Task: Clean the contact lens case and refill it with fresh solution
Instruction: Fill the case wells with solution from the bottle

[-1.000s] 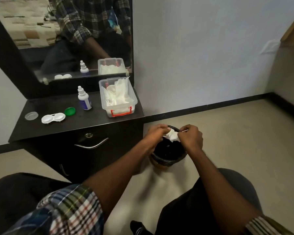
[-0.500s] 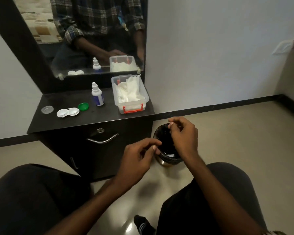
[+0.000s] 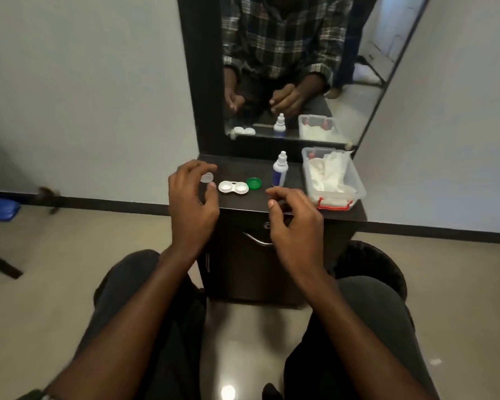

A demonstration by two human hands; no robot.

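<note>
The lens case [image 3: 233, 187] sits near the cabinet top's [image 3: 243, 202] front edge (both wells uncovered); left hand [image 3: 191, 202] and right hand [image 3: 296, 223] flank it, fingers loosely curled, holding nothing.

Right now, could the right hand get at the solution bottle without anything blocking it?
Probably yes: the right hand hovers empty just in front of the solution bottle, with nothing standing between them.

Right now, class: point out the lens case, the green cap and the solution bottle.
lens case [image 3: 233, 187], head view, the bridge between its two open wells
green cap [image 3: 254, 183], head view, centre of the cap
solution bottle [image 3: 280, 172], head view, middle of its body
</note>
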